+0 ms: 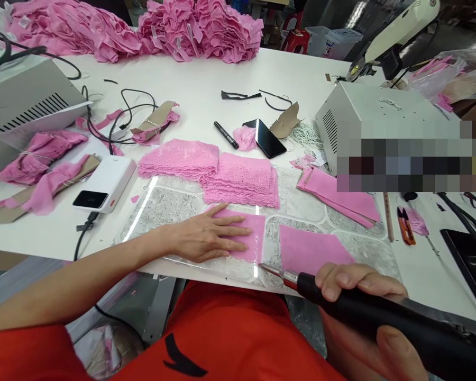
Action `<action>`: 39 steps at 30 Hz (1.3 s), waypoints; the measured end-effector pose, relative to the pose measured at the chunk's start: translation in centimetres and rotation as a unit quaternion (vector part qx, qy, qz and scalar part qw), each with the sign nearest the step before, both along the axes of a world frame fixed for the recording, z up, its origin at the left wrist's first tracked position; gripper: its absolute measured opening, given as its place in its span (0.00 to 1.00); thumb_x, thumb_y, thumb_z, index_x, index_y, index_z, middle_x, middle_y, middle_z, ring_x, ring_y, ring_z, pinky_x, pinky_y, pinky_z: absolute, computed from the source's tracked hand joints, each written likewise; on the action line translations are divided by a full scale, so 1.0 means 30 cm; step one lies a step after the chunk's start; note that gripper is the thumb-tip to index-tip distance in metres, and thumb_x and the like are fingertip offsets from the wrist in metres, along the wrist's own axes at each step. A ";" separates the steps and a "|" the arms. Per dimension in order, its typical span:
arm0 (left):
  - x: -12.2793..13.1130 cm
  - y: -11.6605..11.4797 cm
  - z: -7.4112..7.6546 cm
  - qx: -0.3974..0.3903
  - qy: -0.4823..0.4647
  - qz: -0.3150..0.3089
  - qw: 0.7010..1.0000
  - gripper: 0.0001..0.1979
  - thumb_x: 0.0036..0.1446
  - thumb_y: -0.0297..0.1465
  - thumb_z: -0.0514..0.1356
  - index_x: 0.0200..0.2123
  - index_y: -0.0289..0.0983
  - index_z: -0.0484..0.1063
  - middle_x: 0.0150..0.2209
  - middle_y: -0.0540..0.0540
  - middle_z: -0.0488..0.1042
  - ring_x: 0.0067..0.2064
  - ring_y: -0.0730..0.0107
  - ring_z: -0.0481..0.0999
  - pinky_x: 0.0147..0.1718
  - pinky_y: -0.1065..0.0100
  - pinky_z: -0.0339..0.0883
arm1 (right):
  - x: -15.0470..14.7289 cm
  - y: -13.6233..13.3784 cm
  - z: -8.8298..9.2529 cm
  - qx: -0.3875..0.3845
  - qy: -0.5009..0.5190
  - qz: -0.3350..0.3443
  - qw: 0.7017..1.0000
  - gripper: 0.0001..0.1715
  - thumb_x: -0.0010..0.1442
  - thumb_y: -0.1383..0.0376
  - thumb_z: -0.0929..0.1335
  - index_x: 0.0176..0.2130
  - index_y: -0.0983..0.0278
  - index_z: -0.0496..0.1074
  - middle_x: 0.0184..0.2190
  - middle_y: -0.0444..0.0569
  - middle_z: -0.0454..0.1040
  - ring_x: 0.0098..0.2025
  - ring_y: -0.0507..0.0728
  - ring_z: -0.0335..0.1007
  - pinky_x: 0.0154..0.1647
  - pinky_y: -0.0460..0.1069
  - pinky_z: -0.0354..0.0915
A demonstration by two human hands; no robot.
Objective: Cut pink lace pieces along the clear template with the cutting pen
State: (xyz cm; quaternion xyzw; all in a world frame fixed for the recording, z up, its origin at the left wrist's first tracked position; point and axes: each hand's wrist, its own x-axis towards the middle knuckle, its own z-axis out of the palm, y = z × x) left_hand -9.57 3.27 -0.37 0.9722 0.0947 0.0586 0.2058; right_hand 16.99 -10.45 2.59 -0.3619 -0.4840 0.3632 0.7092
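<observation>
My left hand (206, 238) lies flat with spread fingers on a pink fabric piece (256, 227), pressing it to a grey stone-patterned mat (166, 203). A black pen-like tool (365, 312) with a slim metal tip is gripped in my right hand (365, 280). Its tip rests at or just above the fabric's lower right corner; contact is hard to tell. To the right of that piece lies a second pink fabric piece (309, 248). Behind my left hand sit two stacks of pink lace, a left stack (178, 159) and a right stack (241, 177).
Folded pink strips (341, 196) lie right of the lace. A grey metal box (381, 116) stands behind them. A white power bank (105, 182) with cables is at the left. Orange thread snips (405, 225), a phone (267, 138) and a black marker (226, 135) are about. Pink garments (200, 29) are heaped behind.
</observation>
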 end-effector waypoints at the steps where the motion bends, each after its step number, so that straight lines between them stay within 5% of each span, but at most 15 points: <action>1: -0.002 0.003 -0.001 0.006 0.005 -0.003 1.000 0.20 0.70 0.37 0.50 0.63 0.49 0.64 0.67 0.50 0.61 0.70 0.59 0.52 0.69 0.47 0.23 | 0.000 -0.001 0.000 0.000 0.000 -0.001 1.000 0.15 0.56 0.57 0.67 0.41 0.61 0.72 0.31 0.45 0.68 0.26 0.54 0.63 0.28 0.55 0.65; 39: -0.003 0.017 0.009 0.037 0.015 -0.025 0.999 0.20 0.70 0.36 0.50 0.62 0.46 0.66 0.67 0.49 0.59 0.71 0.58 0.51 0.69 0.48 0.22 | 0.000 0.023 0.002 -0.003 0.000 0.006 1.000 0.10 0.55 0.59 0.68 0.38 0.60 0.73 0.31 0.44 0.71 0.24 0.54 0.65 0.26 0.55 0.65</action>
